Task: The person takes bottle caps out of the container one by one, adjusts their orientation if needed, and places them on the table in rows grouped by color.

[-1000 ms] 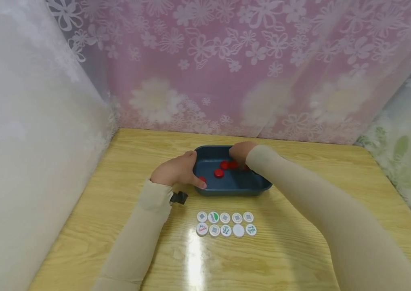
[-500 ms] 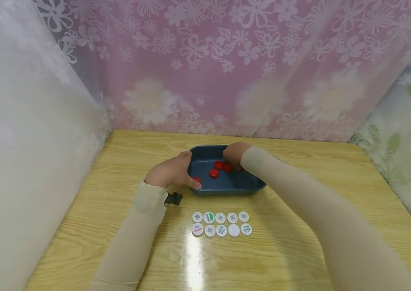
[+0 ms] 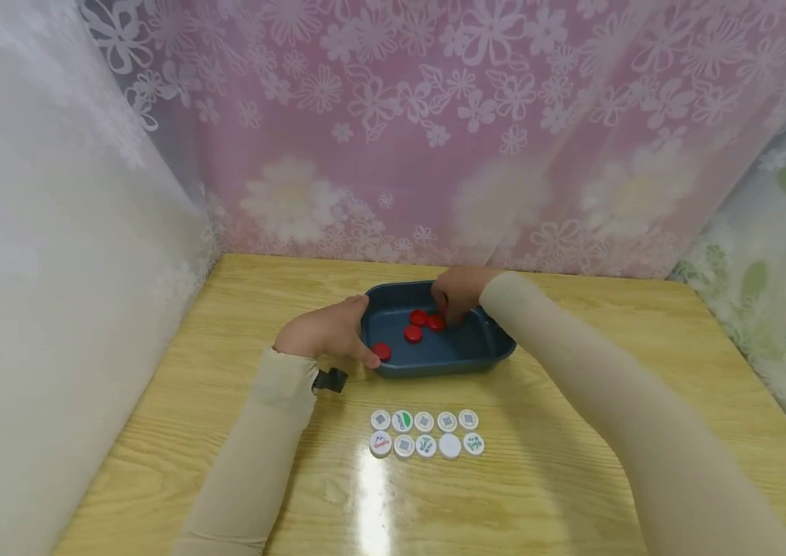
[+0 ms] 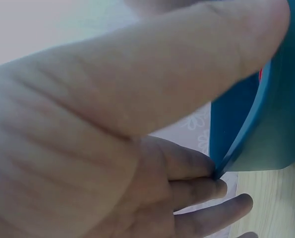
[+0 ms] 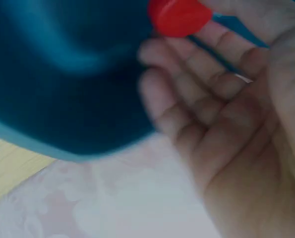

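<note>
As the left hand (image 3: 326, 332), spread wide, grips the left end of a blue tray (image 3: 438, 369), the right hand (image 3: 461, 293) narrowly pinches a red cap (image 5: 179, 17) inside, right of 4 other caps (image 3: 413, 333); this seems a pick-up, probably next needing a lift.

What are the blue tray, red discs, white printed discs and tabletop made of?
Blue tray: probably moulded plastic, satin; even colour, rounded corners. Coated metal possible.
Red discs: likely plastic, slightly glossy; uniform colour, small highlights.
White printed discs: probably plastic; smooth edges, finish unclear.
Tabletop: glossy wood or laminate; grain pattern, bright reflection.
</note>
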`<act>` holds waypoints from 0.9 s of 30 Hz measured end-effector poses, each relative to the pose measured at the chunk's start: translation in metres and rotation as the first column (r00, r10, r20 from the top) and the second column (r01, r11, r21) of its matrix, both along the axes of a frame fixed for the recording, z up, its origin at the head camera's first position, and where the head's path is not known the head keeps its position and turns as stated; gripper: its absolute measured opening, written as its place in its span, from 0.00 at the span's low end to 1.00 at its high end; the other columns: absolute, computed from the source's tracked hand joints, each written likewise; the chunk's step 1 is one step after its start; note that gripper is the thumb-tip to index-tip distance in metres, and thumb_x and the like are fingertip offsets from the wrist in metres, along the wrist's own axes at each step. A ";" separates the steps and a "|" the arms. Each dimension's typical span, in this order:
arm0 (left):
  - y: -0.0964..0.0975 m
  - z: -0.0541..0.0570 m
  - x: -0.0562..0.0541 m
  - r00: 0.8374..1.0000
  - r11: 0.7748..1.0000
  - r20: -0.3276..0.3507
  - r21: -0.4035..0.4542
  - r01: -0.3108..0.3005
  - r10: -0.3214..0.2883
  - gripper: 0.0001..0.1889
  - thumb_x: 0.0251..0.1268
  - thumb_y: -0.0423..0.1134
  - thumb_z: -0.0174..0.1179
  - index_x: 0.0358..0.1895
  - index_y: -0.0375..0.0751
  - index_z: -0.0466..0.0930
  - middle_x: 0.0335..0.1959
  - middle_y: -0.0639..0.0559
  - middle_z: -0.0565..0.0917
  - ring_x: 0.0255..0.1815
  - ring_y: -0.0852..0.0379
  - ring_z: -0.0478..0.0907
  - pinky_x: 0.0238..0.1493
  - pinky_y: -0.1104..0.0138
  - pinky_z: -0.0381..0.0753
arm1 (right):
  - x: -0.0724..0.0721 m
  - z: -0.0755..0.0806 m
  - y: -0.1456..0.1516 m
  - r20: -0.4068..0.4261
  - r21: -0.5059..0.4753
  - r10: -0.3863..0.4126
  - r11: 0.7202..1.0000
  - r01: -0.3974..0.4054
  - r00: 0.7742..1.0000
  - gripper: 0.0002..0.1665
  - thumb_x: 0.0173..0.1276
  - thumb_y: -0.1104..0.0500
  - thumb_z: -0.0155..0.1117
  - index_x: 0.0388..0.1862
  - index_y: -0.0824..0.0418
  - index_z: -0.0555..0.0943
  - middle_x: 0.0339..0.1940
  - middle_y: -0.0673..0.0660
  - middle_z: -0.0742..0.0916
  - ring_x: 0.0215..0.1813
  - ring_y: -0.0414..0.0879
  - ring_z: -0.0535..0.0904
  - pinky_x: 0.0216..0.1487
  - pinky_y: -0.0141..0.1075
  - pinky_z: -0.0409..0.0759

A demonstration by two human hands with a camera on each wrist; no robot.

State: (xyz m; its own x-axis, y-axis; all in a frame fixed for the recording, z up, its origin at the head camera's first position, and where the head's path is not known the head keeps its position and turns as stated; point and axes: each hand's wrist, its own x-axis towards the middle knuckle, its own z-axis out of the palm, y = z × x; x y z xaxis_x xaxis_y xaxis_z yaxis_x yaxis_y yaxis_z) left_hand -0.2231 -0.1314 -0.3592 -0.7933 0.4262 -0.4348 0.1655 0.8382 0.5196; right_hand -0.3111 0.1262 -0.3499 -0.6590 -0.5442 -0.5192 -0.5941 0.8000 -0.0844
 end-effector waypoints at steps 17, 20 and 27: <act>-0.005 0.002 -0.005 0.971 0.991 -0.211 0.097 -0.093 0.112 0.26 0.70 0.53 0.68 0.63 0.41 0.76 0.59 0.47 0.80 0.55 0.49 0.79 0.54 0.55 0.80 | 0.139 0.028 -0.006 -0.342 -0.786 -0.066 0.566 -0.247 0.937 0.18 0.69 0.62 0.72 0.55 0.59 0.79 0.49 0.48 0.82 0.42 0.38 0.76 0.44 0.33 0.81; -0.005 0.001 -0.008 0.913 0.982 -0.376 0.154 -0.106 0.158 0.14 0.76 0.50 0.62 0.37 0.44 0.77 0.31 0.50 0.79 0.31 0.52 0.76 0.34 0.61 0.75 | 0.143 0.018 -0.009 -0.353 -0.779 -0.065 0.572 -0.255 0.933 0.16 0.69 0.61 0.72 0.53 0.58 0.80 0.47 0.47 0.82 0.43 0.36 0.76 0.45 0.33 0.81; -0.005 0.003 -0.008 0.817 0.971 -0.538 0.213 -0.105 0.206 0.22 0.78 0.49 0.59 0.23 0.46 0.67 0.15 0.55 0.64 0.16 0.55 0.64 0.22 0.65 0.61 | 0.153 0.003 -0.022 -0.334 -0.619 -0.125 0.776 -0.118 0.934 0.12 0.68 0.53 0.74 0.45 0.53 0.81 0.37 0.44 0.83 0.35 0.37 0.74 0.38 0.32 0.79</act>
State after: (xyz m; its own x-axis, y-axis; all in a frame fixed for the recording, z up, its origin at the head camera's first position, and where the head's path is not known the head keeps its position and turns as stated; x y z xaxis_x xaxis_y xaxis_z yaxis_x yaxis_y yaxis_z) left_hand -0.2312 -0.1363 -0.3558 -0.9395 0.3013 0.1631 0.3416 0.7874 0.5131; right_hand -0.1578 0.1037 -0.3469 -0.7265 -0.6610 0.1879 -0.6775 0.6431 -0.3570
